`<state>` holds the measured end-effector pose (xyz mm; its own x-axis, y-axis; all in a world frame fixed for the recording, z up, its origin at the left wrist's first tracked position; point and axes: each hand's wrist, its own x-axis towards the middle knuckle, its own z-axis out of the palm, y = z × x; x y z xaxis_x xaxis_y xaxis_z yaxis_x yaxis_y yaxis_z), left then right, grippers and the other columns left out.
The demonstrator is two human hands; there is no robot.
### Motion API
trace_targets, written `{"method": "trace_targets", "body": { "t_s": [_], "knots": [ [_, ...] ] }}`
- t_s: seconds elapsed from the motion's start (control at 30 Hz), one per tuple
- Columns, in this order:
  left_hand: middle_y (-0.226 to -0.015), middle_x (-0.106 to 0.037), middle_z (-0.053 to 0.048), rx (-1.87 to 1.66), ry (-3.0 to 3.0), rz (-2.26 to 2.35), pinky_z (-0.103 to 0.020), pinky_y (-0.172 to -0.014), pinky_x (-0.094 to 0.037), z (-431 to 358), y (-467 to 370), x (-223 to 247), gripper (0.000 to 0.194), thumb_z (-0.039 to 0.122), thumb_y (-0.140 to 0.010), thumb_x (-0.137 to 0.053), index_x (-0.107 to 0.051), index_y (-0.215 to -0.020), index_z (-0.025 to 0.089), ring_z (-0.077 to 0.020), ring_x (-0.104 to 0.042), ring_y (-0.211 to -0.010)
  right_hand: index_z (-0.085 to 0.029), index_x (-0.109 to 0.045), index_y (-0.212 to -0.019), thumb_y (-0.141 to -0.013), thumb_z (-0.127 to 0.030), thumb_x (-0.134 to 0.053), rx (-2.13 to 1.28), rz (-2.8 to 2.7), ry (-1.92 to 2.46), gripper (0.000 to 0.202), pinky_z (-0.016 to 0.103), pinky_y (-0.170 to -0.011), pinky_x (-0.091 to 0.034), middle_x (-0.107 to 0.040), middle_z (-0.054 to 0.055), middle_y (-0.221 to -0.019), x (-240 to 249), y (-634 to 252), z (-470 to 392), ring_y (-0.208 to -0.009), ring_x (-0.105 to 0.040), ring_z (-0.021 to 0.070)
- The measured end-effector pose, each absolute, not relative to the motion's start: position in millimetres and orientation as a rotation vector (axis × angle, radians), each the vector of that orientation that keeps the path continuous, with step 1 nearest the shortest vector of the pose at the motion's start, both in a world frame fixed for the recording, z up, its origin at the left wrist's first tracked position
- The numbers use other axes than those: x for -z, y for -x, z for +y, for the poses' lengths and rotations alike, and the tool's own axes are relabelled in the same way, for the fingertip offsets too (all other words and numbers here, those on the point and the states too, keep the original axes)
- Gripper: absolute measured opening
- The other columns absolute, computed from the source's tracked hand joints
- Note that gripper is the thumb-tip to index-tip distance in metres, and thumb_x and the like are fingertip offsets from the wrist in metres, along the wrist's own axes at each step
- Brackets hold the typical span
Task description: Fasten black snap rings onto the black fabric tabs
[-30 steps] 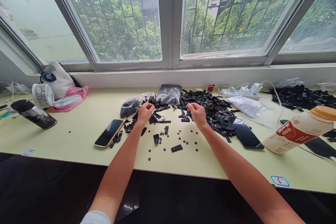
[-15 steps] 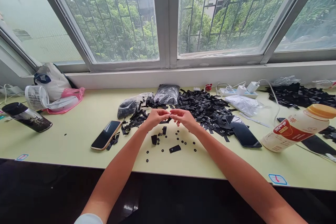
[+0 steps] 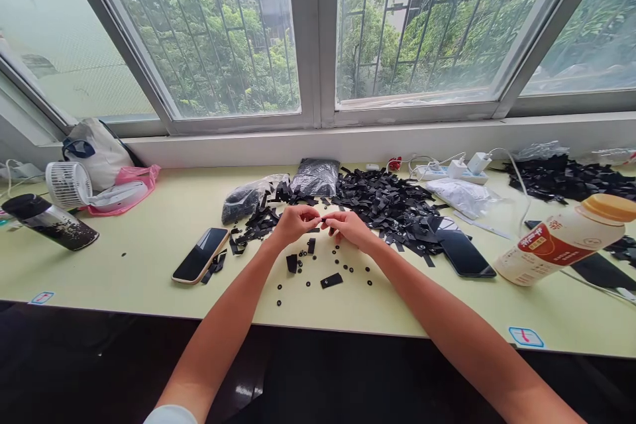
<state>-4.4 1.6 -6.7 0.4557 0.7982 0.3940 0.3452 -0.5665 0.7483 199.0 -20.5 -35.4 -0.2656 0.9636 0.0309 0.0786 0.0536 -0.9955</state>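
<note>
My left hand (image 3: 294,224) and my right hand (image 3: 348,228) meet at the fingertips above the middle of the table. Both are closed in a pinch around one small black piece (image 3: 323,219), too small to make out fully. Beneath them several small black discs with pale centres (image 3: 351,269) lie scattered. Among these are a black rectangular strip (image 3: 331,281) with a pale mark, a black square piece (image 3: 291,264) and a smaller black piece (image 3: 311,246). Just behind my right hand spreads a large heap of black strips (image 3: 382,202).
Black-filled plastic bags (image 3: 315,177) stand behind my hands. A phone (image 3: 201,256) lies to the left, another phone (image 3: 466,254) to the right. Farther right leans a large bottle (image 3: 561,242); at far left are a tumbler (image 3: 52,222) and a white fan (image 3: 68,184). A power strip (image 3: 450,173) sits behind.
The small black piece now shows between my fingertips, where little was visible before. My right fingers have shifted slightly; the loose things on the table lie as before.
</note>
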Motion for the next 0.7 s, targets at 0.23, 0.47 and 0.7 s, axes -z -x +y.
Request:
{"method": "trace_targets", "body": {
  "t_s": [0.23,0.47,0.7],
  "knots": [
    [-0.082,-0.072,-0.007,-0.876,-2.113,0.865,-0.026,-0.057,-0.045,4,10,1,0.030,0.044,-0.085,-0.069,-0.078,-0.095,0.017,-0.0147,-0.057,-0.064,-0.021,-0.079,-0.091,-0.082,-0.041,-0.065,-1.098,-1.649,1.094,0.026,0.022,-0.050,-0.042,-0.072,0.004,-0.081,31,-200,-21,-0.060,-0.055,0.0123],
    [-0.098,-0.071,-0.010,-0.695,-2.334,1.067,-0.030,-0.068,-0.049,18,42,0,0.030,0.045,-0.086,-0.064,-0.079,-0.102,0.024,-0.0213,-0.063,-0.080,-0.018,-0.077,-0.076,-0.079,-0.052,-0.066,-1.018,-1.461,1.245,0.036,0.023,-0.042,-0.029,-0.056,0.000,-0.052,35,-208,-18,-0.043,-0.039,0.0091],
    [-0.086,-0.071,-0.008,-0.649,-2.350,1.050,-0.031,-0.071,-0.049,19,35,6,0.019,0.039,-0.081,-0.067,-0.080,-0.084,0.025,-0.0224,-0.063,-0.078,-0.017,-0.076,-0.074,-0.078,-0.054,-0.067,-1.062,-1.438,1.254,0.038,0.022,-0.039,-0.026,-0.053,-0.001,-0.049,42,-211,-15,-0.039,-0.036,0.0079]
  ]
}}
